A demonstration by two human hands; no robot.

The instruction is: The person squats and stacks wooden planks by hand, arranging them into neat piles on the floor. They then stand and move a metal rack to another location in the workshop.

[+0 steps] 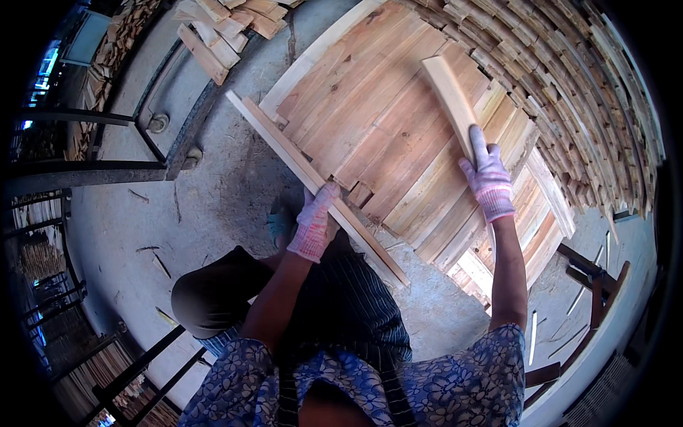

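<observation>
Clasping a strip (274,146) — left hand (316,219), a board (451,96) — right hand (488,179), planks (363,107) ahead, stacked slats (562,82) beyond, metal frame (92,173) leftward

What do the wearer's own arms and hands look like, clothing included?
The left hand and right hand wear knit gloves mottled pale and pink, with pinkish cuffs. The forearms are uncovered. Blue sleeves with a pale floral pattern end around the elbows.

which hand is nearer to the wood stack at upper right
Right. The right hand is left of the wood stack in the picture; the left hand is farther left, on a wooden strip.
</observation>
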